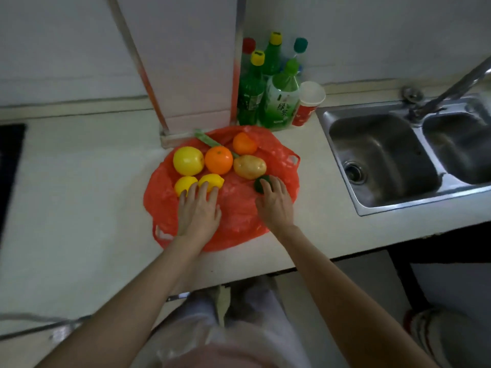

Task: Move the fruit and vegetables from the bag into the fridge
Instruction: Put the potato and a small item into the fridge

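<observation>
A red plastic bag (239,216) lies spread flat on the counter. On it sit a big yellow fruit (188,160), two oranges (218,159) (244,143), a potato (249,166), two lemons (184,184) (212,181), a green stalk (206,139) and a small dark green fruit (259,183). My left hand (198,211) lies flat on the bag, fingertips touching both lemons. My right hand (275,203) reaches over the dark green fruit, its fingers on top of it and partly hiding it.
Several green bottles (279,102) and a red-and-white cup (308,102) stand behind the bag beside a white box (186,62). A double steel sink (382,155) with a tap (451,86) is on the right. A black hob edge (10,155) is far left.
</observation>
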